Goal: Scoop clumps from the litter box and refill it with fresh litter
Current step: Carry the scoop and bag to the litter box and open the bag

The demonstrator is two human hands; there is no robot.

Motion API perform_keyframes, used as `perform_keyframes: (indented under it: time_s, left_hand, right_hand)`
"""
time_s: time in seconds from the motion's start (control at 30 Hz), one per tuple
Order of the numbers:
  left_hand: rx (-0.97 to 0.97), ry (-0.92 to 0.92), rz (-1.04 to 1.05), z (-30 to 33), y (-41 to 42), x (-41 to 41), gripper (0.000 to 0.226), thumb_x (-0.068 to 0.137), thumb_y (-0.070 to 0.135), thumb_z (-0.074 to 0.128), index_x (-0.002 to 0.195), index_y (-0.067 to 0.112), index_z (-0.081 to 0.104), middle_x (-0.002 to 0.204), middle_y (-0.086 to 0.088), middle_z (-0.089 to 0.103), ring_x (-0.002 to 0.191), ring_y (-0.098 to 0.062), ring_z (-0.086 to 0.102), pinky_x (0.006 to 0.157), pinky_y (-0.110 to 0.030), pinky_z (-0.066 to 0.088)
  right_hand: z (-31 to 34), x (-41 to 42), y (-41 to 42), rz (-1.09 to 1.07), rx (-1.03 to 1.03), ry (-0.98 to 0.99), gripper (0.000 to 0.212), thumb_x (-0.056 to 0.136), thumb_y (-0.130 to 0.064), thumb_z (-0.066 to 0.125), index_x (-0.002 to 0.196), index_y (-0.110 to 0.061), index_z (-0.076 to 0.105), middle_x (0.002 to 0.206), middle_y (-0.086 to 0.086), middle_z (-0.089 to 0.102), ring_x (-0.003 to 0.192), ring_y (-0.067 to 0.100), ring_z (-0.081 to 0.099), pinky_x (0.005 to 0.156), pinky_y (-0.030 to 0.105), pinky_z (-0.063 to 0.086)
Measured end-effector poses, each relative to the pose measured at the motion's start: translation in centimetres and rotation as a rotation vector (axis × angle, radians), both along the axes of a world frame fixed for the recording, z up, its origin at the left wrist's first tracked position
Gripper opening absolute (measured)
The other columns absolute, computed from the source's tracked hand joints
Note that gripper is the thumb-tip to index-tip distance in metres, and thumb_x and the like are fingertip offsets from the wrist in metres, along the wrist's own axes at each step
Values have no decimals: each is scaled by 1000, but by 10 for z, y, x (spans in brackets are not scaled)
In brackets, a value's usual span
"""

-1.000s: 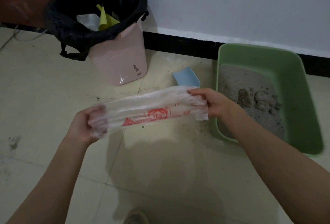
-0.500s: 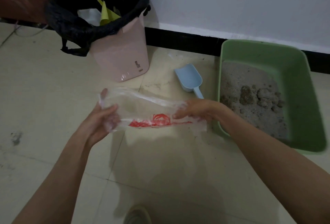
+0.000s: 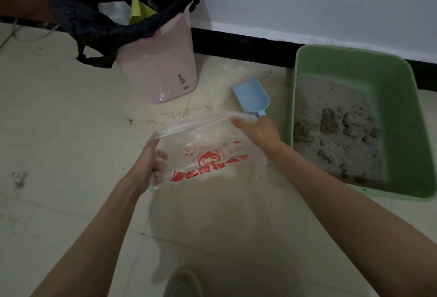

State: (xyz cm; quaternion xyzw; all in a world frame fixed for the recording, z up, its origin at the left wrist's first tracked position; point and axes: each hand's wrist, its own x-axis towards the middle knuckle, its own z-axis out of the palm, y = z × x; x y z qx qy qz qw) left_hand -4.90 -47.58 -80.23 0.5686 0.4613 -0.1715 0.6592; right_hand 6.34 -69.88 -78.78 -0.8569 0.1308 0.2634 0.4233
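Note:
A clear plastic bag point(image 3: 208, 152) with red print hangs spread open between my hands above the floor. My left hand point(image 3: 151, 161) grips its left edge, fingers curled inside the film. My right hand point(image 3: 257, 128) pinches its upper right edge. To the right stands the green litter box point(image 3: 399, 112), holding grey litter point(image 3: 324, 98) with several brown clumps point(image 3: 331, 121). A light blue scoop point(image 3: 251, 96) lies on the floor between the bin and the box, its handle hidden behind my right hand.
A pink waste bin point(image 3: 163, 64) lined with a black bag point(image 3: 94, 24) stands at the back left, with yellow and white scraps inside. Litter crumbs speckle the tiled floor point(image 3: 71, 131). A white wall with black skirting point(image 3: 241, 43) runs behind. My shoe point(image 3: 183, 282) shows at the bottom.
The bag went from a stretched, bunched strip to a spread, opened sheet. My left hand lowered and closed on its edge; my right hand lifted the far edge toward the scoop.

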Motion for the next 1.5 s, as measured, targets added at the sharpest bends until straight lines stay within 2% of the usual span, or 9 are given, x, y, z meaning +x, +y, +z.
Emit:
perform_keyframes:
  time_s: [0.13, 0.27, 0.4, 0.53, 0.73, 1.0, 1.17, 1.33, 1.5]
  left_hand:
    - [78, 66, 0, -9, -4, 6, 47, 91, 50, 48, 93, 3, 52, 54, -6, 50, 38, -15, 43, 37, -16, 36]
    - [713, -5, -234, -16, -13, -1, 72, 84, 30, 66, 140, 8, 27, 135, -22, 38, 117, -37, 45, 93, -40, 43]
    - [1530, -677, -692, -5, -36, -16, 33, 77, 4, 59, 110, 7, 57, 108, -18, 55, 98, -35, 48, 81, -43, 37]
    - [1404, -885, -1323, -31, -52, -17, 31, 71, 7, 44, 90, 13, 68, 86, -5, 65, 81, -25, 58, 73, -31, 33]
    - [1310, -586, -1204, -43, -39, 26, 48, 59, -11, 68, 105, 4, 66, 101, -18, 66, 89, -36, 65, 63, -41, 54]
    - [1474, 2, -1484, -47, -26, 44, 125, 67, 60, 71, 144, 27, -22, 155, -4, -19, 135, -28, 21, 95, -39, 38]
    - [1400, 256, -1482, -34, -21, 39, 126, 68, 68, 64, 142, 25, -28, 152, -7, -29, 134, -29, 22, 101, -38, 33]
    - [1488, -97, -1256, -26, -23, 25, 95, 75, 52, 68, 147, 20, 15, 151, -16, 17, 135, -36, 23, 105, -49, 25]
    - [1388, -477, -1220, -49, -37, 19, 61, 85, 46, 52, 138, 20, 36, 144, -15, 39, 136, -39, 29, 107, -57, 23]
  right_hand:
    - [6, -11, 9, 287, -431, -454, 55, 88, -29, 61, 133, -10, 38, 131, 12, 41, 121, 30, 40, 97, 40, 37]
    - [-11, -29, 19, 741, -467, -856, 28, 67, 9, 65, 93, -1, 64, 90, 15, 59, 83, 32, 57, 64, 38, 45]
    - [-30, -35, 18, 936, -518, -580, 36, 83, 4, 48, 118, -4, 54, 118, 13, 52, 110, 29, 47, 83, 34, 41]
    - [-40, -32, 17, 972, -621, -518, 38, 87, -7, 51, 125, -8, 49, 133, 13, 42, 123, 30, 38, 95, 37, 37]
    - [-43, -28, 7, 1019, -671, -584, 30, 87, -10, 55, 117, -5, 53, 121, 13, 45, 112, 30, 43, 88, 39, 39]
    - [-54, -16, -9, 1103, -837, -287, 103, 75, -59, 64, 148, -32, -2, 154, 9, -3, 142, 35, 2, 107, 64, 16]
    - [-51, -11, -3, 1188, -758, -344, 103, 75, -64, 61, 149, -32, -3, 157, 6, -9, 144, 33, 1, 113, 55, 9]
    - [-29, -5, 2, 853, -381, -653, 36, 98, -33, 43, 123, -9, 53, 123, 8, 53, 112, 22, 49, 92, 36, 45]
    - [-37, 23, -4, 349, -519, -579, 32, 96, -11, 41, 126, -1, 44, 126, 17, 46, 114, 31, 45, 93, 37, 40]
